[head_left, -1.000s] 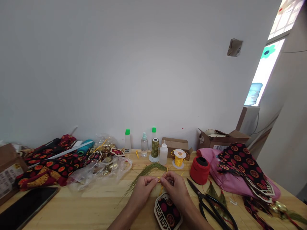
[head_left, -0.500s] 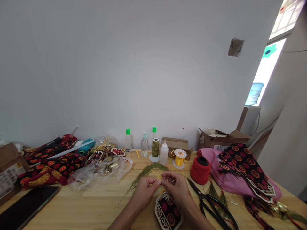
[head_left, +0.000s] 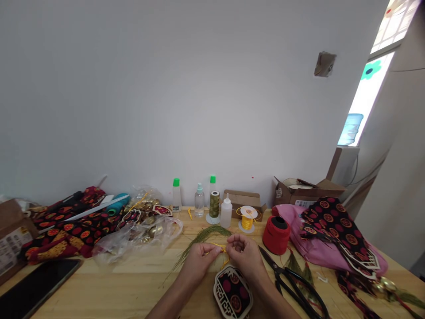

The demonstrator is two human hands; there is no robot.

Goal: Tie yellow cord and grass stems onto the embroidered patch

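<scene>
My left hand pinches a thin yellow cord between thumb and forefinger. Close beside it, my right hand grips the same cord in its fingertips, with a short stretch showing between the hands. Some of the cord hangs down towards a flat ornament of patterned dark fabric with a pale fretwork border, lying on the table below my hands. Behind my hands lies a bundle of olive-green tassel threads, curving to the left. The exact knot or loop at my fingertips is too small to make out.
Black scissors and a red thread cone lie to the right. A yellow cord spool, a green thread spool and a squeeze bottle stand behind. A phone, plastic bag and fabric are at left.
My hands have moved slightly apart, showing more of the yellow cord between them. The view has shifted a little; the ornament and tassel threads stay in place.
</scene>
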